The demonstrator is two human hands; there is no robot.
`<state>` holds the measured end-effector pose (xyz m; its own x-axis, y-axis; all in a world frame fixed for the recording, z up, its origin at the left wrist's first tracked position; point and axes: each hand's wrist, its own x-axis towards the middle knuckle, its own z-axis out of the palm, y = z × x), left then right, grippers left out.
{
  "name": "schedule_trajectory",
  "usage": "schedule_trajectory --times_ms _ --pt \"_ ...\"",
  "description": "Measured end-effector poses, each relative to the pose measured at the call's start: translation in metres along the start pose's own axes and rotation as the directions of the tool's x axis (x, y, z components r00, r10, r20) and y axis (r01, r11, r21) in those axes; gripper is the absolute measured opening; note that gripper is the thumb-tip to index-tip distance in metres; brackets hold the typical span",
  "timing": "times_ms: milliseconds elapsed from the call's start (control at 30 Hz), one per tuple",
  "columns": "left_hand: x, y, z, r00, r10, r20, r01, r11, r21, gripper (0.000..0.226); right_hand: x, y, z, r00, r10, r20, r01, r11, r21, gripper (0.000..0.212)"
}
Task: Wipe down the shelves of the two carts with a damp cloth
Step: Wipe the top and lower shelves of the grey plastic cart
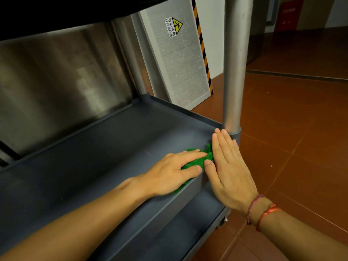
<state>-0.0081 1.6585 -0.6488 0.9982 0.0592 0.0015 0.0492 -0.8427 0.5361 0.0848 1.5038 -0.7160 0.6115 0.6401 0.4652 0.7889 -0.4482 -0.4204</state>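
Two bare forearms are reaching in from the bottom edge, the right wrist wearing thin red string bracelets [263, 211]. Under them, the dark grey plastic lower shelf [188, 223] of the cart is showing, with a small caster wheel [224, 220] at its corner. Just beyond, the left hand [169, 172] is lying palm down with fingers nearly straight and spread, pressing on a crumpled bright green cloth [194, 162] without gripping it. The cloth is sitting on the dark grey plastic middle shelf [105, 147], in its near right corner against the raised rim. The right hand [229, 166] is standing flat beside it at the rim, fingers straight and held together, holding nothing; its thumb is touching the cloth and its fingertips are reaching the base of a round silver metal post [235, 72] rising from that corner. Farther back, a second silver post [131, 63] is standing at the far corner, and a brushed stainless steel panel [56, 81] is running behind the shelf. Beyond the cart, a white textured panel [180, 63] with a yellow triangular warning sticker [174, 26] and a black-and-yellow striped edge is leaning on the red-brown tiled floor [301, 129].
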Motion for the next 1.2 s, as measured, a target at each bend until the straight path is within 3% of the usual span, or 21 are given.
schedule_trajectory --times_ms 200,433,533,600,667,733,800,867,933,1000,1033,1067,1133,1200 --pt "-0.038 -0.005 -0.011 0.997 -0.079 -0.012 0.077 0.99 -0.115 0.037 0.002 -0.001 -0.005 0.998 0.014 0.058 -0.009 0.997 -0.079 0.072" --pt "-0.115 -0.02 -0.017 0.989 -0.139 -0.059 0.134 0.988 -0.083 0.036 0.005 -0.017 -0.008 0.993 0.107 0.042 -0.103 0.991 -0.088 0.075" --pt "-0.12 -0.016 -0.012 0.969 -0.194 -0.155 0.178 0.978 -0.112 0.031 0.009 -0.027 -0.012 0.989 0.136 0.063 -0.128 0.985 -0.115 0.069" --pt "-0.121 -0.012 -0.01 0.927 -0.242 -0.285 0.174 0.954 -0.246 0.024 0.011 -0.037 -0.012 0.989 0.113 0.095 -0.102 0.988 -0.115 0.068" --pt "-0.124 -0.005 -0.009 0.86 -0.341 -0.38 0.124 0.861 -0.493 0.023 0.011 -0.052 -0.012 0.993 0.052 0.11 -0.045 0.997 -0.069 0.069" --pt "-0.132 0.008 -0.012 0.805 -0.46 -0.376 0.023 0.656 -0.755 0.024 0.008 -0.072 -0.011 0.99 -0.017 0.14 0.015 1.0 0.015 0.07" --pt "-0.141 0.022 -0.019 0.774 -0.533 -0.343 -0.085 0.448 -0.89 0.026 0.006 -0.093 -0.011 0.983 -0.074 0.167 0.052 0.99 0.129 0.07" --pt "-0.152 0.035 -0.027 0.769 -0.553 -0.321 -0.169 0.308 -0.936 0.037 0.002 -0.114 -0.015 0.978 -0.096 0.186 0.04 0.958 0.285 0.058" --pt "-0.164 0.047 -0.035 0.768 -0.562 -0.306 -0.221 0.215 -0.951 0.039 -0.004 -0.134 -0.021 0.973 -0.088 0.216 -0.013 0.906 0.424 0.038" --pt "-0.181 0.055 -0.038 0.763 -0.59 -0.263 -0.243 0.114 -0.963 0.038 -0.01 -0.154 -0.025 0.961 -0.046 0.272 -0.126 0.803 0.582 0.041" --pt "-0.19 0.055 -0.036 0.759 -0.604 -0.244 -0.253 0.072 -0.965 0.041 -0.015 -0.166 -0.027 0.945 -0.022 0.326 -0.219 0.697 0.683 0.045" --pt "-0.2 0.054 -0.031 0.757 -0.611 -0.233 -0.268 0.035 -0.963 0.045 -0.021 -0.178 -0.031 0.911 -0.009 0.413 -0.343 0.539 0.769 0.046" --pt "-0.224 0.056 -0.021 0.758 -0.619 -0.204 -0.284 -0.033 -0.958 0.048 -0.036 -0.196 -0.037 0.785 -0.108 0.61 -0.57 0.262 0.779 0.045" --pt "-0.251 0.055 -0.004 0.755 -0.633 -0.173 -0.3 -0.098 -0.949 0.048 -0.057 -0.205 -0.034 0.638 -0.281 0.717 -0.681 0.23 0.695 0.051"
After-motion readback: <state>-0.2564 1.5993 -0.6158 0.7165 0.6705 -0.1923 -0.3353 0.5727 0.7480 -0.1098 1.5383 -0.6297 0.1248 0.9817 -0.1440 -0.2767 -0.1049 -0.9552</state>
